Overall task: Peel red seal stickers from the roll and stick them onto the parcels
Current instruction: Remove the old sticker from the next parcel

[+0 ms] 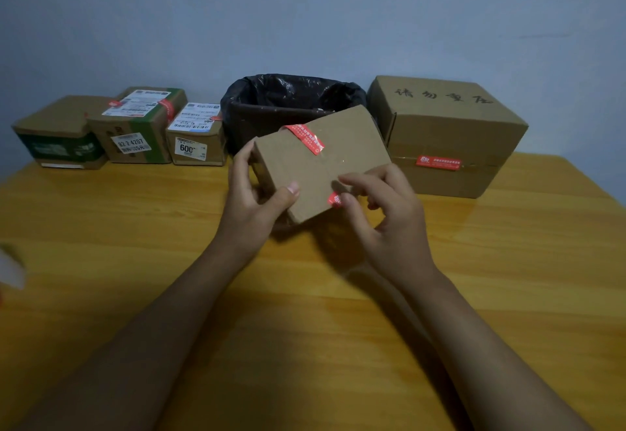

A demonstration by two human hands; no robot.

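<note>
Left hand grips a tilted parcel; right hand pinches a red sticker at its edge. Bin at twelve o'clock, large box at two.

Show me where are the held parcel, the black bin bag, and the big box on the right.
held parcel (pixel 315 166), head view, bare middle of its top face
black bin bag (pixel 291 92), head view, inner back wall
big box (pixel 437 98), head view, top face
</note>
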